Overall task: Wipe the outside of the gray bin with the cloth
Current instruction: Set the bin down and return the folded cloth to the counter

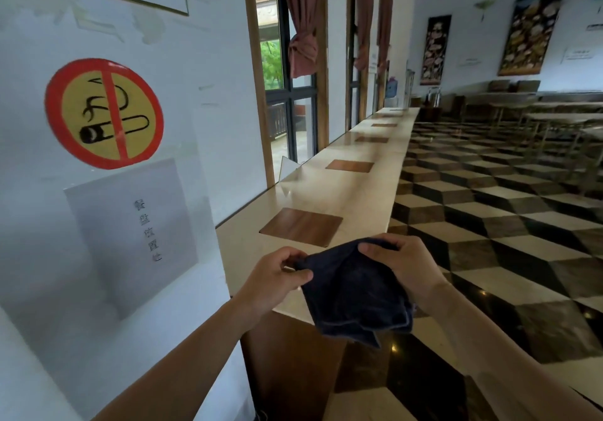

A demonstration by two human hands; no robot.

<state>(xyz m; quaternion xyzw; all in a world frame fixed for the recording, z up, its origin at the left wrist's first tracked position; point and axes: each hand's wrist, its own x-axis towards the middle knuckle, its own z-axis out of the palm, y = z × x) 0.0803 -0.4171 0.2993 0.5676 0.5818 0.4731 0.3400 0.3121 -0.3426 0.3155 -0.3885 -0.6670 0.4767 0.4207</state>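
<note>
A dark navy cloth (352, 293) hangs between both of my hands, held in the air over the near end of a long counter. My left hand (277, 277) pinches its left top corner. My right hand (404, 267) grips its right top edge, fingers curled over the fabric. The cloth droops in folds below the hands. No gray bin shows anywhere in the head view.
The long beige counter (359, 192) with square wooden insets runs away along the window wall. A white wall (202, 100) with a no-smoking sign (104, 113) stands close on the left. A checkered floor (505, 224) and dining tables (554, 117) lie to the right.
</note>
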